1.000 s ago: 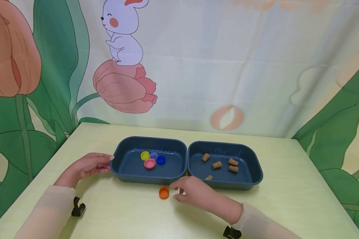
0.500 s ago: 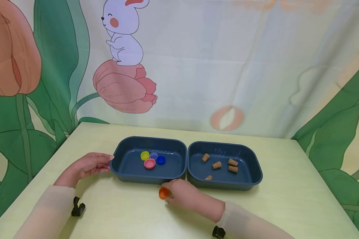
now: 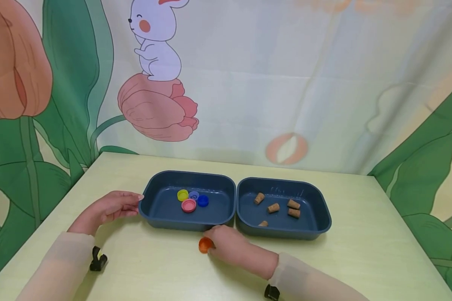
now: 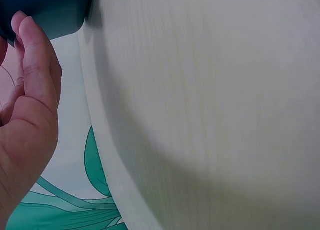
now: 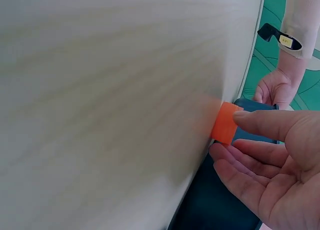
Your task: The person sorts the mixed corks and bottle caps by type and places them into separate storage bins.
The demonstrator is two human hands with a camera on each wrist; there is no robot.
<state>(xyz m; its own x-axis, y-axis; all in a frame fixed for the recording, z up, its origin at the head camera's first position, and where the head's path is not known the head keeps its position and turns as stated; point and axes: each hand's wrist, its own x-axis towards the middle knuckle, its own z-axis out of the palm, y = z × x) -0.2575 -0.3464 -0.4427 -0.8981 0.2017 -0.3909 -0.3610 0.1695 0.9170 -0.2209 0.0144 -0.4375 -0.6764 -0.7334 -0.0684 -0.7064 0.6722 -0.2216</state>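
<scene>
My right hand (image 3: 229, 246) pinches an orange bottle cap (image 3: 204, 245) between thumb and fingertips, low over the table (image 3: 154, 267) in front of the left tray. In the right wrist view the thumb lies on one side of the cap (image 5: 226, 123), fingers on the other. The left hand (image 3: 114, 207) rests its fingertips at the left end of the dark blue left tray (image 3: 165, 223); the left wrist view shows nearly straight fingers (image 4: 37, 55) against its outer wall. Inside that tray lie a yellow cap (image 3: 182, 195), a pink cap (image 3: 188, 205), a blue cap (image 3: 203, 201) and a lilac cap (image 3: 193, 195).
A second dark blue tray (image 3: 286, 234) stands end to end with the first, on its right. Several corks (image 3: 273, 207) are inside it. Behind the table hangs a printed cloth (image 3: 241, 104) with a rabbit and tulips.
My right hand has moved left to the orange cap and taken hold of it; the cap now tilts and sits slightly nearer me. The left hand stays at the tray's end.
</scene>
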